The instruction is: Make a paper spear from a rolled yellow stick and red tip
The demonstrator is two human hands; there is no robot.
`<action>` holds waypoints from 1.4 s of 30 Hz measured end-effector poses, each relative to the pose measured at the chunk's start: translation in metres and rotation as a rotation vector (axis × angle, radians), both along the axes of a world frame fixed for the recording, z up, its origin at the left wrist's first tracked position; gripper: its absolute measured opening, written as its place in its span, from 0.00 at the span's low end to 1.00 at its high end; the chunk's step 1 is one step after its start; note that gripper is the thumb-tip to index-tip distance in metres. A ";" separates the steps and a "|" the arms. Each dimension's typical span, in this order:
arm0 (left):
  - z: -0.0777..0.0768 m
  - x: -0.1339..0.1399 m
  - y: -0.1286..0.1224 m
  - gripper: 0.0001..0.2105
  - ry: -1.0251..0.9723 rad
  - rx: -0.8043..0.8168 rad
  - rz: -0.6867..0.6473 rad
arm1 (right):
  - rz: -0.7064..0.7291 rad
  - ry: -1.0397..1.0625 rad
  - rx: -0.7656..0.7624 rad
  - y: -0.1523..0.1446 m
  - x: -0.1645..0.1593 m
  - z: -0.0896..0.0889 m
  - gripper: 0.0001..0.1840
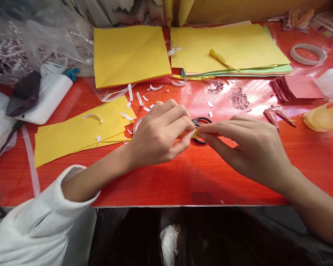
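Between my two hands is a small piece of yellow paper [195,133], mostly hidden by the fingers. My left hand [166,133] pinches it from the left with thumb and fingertips. From the right, my right hand [244,147] pinches the same piece between thumb and forefinger. Just behind the fingertips lie scissors with black handles [202,121], partly covered. A roll of tape [137,125] shows a little past my left hand's knuckles. Yellow paper strips [80,135] lie to the left, with white scraps on them.
Stacks of yellow sheets [130,55] and mixed coloured paper [238,46] lie at the back. On the right are folded dark red paper [299,88], a tape ring [308,54] and a yellowish container [324,116]. A white device [48,98] and plastic bags [52,40] crowd the left.
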State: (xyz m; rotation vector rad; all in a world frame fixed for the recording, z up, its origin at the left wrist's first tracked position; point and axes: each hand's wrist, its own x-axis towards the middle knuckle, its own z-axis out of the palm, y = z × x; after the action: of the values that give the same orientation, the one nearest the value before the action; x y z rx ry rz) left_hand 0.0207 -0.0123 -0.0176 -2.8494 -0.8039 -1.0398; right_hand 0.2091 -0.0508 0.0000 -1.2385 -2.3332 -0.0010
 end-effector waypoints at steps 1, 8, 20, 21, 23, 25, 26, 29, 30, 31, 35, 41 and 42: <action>0.002 0.000 0.000 0.03 -0.006 -0.047 -0.005 | 0.000 0.000 0.001 0.000 0.000 0.000 0.09; 0.012 -0.001 0.003 0.06 -0.007 -0.170 0.022 | -0.048 0.039 -0.048 0.004 0.003 0.000 0.08; 0.003 0.000 -0.002 0.04 0.063 0.126 0.095 | -0.056 0.029 -0.051 0.002 0.003 0.001 0.07; 0.003 0.000 -0.002 0.04 0.062 0.123 0.093 | -0.046 0.028 -0.049 0.002 0.002 0.001 0.08; 0.002 0.001 -0.002 0.05 0.053 0.122 0.097 | -0.034 0.022 -0.036 0.002 0.002 0.001 0.08; 0.002 0.001 -0.003 0.05 0.048 0.135 0.110 | -0.037 0.016 -0.033 0.002 0.002 0.002 0.08; 0.003 0.001 -0.004 0.05 0.052 0.149 0.117 | -0.044 0.016 -0.036 0.002 0.002 0.002 0.08; 0.004 0.001 -0.006 0.05 0.100 0.214 0.113 | -0.061 0.016 -0.040 0.002 0.003 0.001 0.08; 0.005 0.001 -0.006 0.05 0.114 0.235 0.113 | -0.060 0.016 -0.037 0.002 0.003 0.001 0.08; 0.005 0.001 -0.006 0.06 0.127 0.247 0.117 | -0.057 0.017 -0.032 0.002 0.003 0.001 0.08; 0.006 0.002 -0.007 0.06 0.137 0.236 0.141 | -0.035 0.015 -0.029 0.002 0.003 0.001 0.07; 0.004 0.003 -0.008 0.06 0.085 0.140 0.114 | -0.027 -0.001 0.001 0.001 0.002 -0.001 0.07; 0.003 0.003 -0.008 0.06 0.080 0.110 0.115 | -0.025 -0.003 0.010 0.001 0.002 -0.002 0.07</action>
State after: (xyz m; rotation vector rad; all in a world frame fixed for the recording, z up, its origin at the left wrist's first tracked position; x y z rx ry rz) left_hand 0.0235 -0.0202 -0.0145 -2.6988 -0.8639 -0.9198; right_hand 0.2112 -0.0494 -0.0020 -1.2635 -2.3176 -0.0236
